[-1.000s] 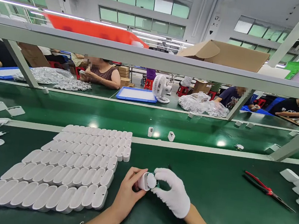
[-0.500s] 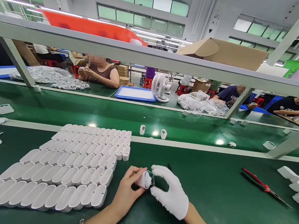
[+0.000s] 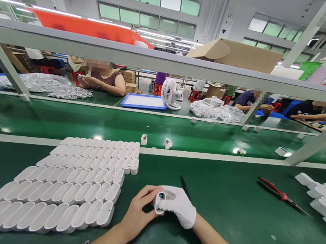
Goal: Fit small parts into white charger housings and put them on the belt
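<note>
White plastic shell [image 3: 159, 202], small and rounded, sits pinched between both hands low in the middle of the green bench [image 3: 229, 209]. Bare left hand [image 3: 138, 210] curls around its left side, thumb and fingers closed on it. Gloved right hand [image 3: 177, 210] grips it from the right, fingers folded over its top. A thin dark tool [image 3: 185, 187] sticks out at 1 o'clock from the glove. Rows of shells [image 3: 62, 189] lie at 9 o'clock, just beside the left hand. Red pliers [image 3: 281, 195] rest well apart at 3 o'clock.
</note>
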`<state>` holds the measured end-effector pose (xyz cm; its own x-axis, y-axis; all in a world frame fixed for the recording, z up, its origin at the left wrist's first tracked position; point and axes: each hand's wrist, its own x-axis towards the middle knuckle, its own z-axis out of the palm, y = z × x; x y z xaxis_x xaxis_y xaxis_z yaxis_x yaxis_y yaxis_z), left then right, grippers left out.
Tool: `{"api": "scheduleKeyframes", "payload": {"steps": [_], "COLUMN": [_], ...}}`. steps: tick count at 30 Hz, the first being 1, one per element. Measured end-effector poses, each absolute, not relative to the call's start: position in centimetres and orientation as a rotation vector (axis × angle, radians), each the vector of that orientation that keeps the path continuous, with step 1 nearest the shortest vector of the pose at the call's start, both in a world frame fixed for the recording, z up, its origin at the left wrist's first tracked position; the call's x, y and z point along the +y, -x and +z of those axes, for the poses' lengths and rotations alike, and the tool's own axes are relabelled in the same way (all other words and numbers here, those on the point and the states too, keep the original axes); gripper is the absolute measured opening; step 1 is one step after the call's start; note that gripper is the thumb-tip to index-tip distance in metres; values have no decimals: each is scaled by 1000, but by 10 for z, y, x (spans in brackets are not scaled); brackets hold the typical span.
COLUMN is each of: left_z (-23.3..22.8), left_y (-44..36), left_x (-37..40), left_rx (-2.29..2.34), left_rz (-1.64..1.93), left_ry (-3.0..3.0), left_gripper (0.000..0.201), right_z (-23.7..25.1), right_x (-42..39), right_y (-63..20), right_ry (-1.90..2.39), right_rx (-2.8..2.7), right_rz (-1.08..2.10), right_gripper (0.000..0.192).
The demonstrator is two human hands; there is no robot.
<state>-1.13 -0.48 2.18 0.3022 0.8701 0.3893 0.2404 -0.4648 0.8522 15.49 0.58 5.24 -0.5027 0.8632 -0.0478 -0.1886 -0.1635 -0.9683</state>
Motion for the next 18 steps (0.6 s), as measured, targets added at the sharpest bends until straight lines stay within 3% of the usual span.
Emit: {"api": "scheduleKeyframes", "payload": {"steps": [5,9,11,15,18], "left_z": [24,21,17,11,8], "left_y": [13,16,16,15,15], "left_x": [-1,2,4,5,7], "left_rx": [1017,1081,1147,1218,1187], "left_rz": [1014,911,855,773,786], "left_ry": [-1789,-1678,-1641,-1596,-1552], "left_gripper": [45,50,49,57,57], "right_z": [55,58,53,37,38], "right_x": [10,21,27,34,34], "right_y": [-161,-192,-209,-221,-213], "right_ry": [1022,1745,2048,2109,1986], "right_rx": [-1426,-1652,-1628,-1548,-1488], "right_rz": [1678,826,626,1065,1223], "right_gripper": [38,32,24,17,11]}}
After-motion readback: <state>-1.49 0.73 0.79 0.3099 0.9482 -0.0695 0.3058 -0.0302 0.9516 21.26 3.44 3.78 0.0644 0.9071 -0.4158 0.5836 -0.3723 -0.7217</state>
